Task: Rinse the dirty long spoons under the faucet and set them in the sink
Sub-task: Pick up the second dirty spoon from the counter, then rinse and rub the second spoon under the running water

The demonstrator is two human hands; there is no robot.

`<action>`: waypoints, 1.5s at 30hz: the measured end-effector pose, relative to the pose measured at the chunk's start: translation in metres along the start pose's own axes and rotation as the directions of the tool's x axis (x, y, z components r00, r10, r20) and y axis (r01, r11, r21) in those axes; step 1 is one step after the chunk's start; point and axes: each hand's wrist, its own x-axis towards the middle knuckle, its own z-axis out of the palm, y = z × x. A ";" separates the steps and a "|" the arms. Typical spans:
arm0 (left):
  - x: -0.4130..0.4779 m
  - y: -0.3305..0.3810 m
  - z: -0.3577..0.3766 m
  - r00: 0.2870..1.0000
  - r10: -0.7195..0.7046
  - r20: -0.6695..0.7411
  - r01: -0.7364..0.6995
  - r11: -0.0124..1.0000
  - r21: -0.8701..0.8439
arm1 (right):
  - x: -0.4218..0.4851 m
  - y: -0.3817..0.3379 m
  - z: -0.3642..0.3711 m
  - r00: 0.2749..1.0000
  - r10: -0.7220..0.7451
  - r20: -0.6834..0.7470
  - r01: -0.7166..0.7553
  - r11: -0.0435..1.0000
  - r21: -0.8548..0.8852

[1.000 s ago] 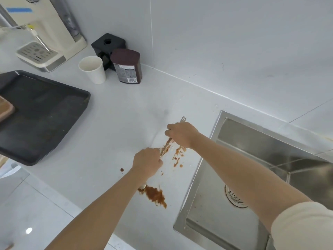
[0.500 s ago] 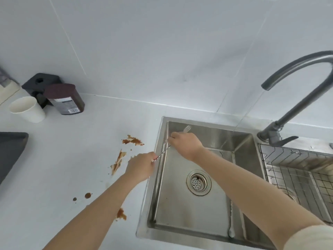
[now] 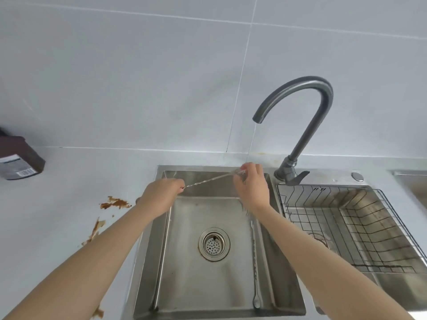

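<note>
Both hands are over the sink now, with one long spoon stretched between them across the back of the basin. The left hand sits over the sink's back left corner, fingers curled tight round the lower end of the handle. The right hand is up at the sink's back right corner, thumb and fingertips pinching the other end, which is blurred, so I cannot tell if that is the bowl. The spoon slopes up from left to right, clear of the steel below it. The faucet stands just behind the sink's right rear corner and arches back over the basin. A thin stream of water drops from it onto the right hand's end of the spoon, and spray is flicking off below the wrist. A second long spoon lies flat on the sink floor along the right wall, bowl end toward the front. The drain strainer is in the middle of the sink floor. Left of the sink, brown smears mark the white counter, with a brown container farther left. A wire basket sits in the basin to the sink's right.
</note>
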 end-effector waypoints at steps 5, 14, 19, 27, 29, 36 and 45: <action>0.030 0.021 -0.009 0.997 0.069 -0.018 -0.068 0.997 0.044 | 0.035 0.022 -0.022 0.865 0.428 0.260 -0.476 0.543 0.691; 0.066 0.028 -0.010 0.995 0.093 -0.022 -0.088 0.981 0.174 | 0.064 0.027 -0.015 0.865 0.323 0.384 -0.457 0.193 0.868; 0.076 0.021 -0.015 0.995 0.103 -0.013 -0.096 0.963 0.252 | 0.078 0.024 -0.007 0.871 0.292 0.396 -0.443 0.115 0.889; 0.083 0.008 -0.015 0.995 0.093 -0.041 -0.080 0.966 0.244 | 0.091 0.025 0.003 0.884 0.252 0.394 -0.407 -0.004 0.914; 0.084 0.007 -0.014 0.995 0.092 -0.034 -0.082 0.971 0.226 | 0.092 0.025 0.003 0.881 0.274 0.387 -0.390 -0.046 0.920; 0.086 0.028 -0.017 0.982 0.179 -0.060 -0.162 0.963 0.215 | 0.089 0.017 0.001 0.848 0.307 0.432 -0.452 -0.009 0.892; 0.085 0.036 -0.022 0.986 0.167 -0.025 -0.157 0.959 0.235 | 0.086 0.023 -0.007 0.908 0.264 0.325 -0.315 -0.081 0.946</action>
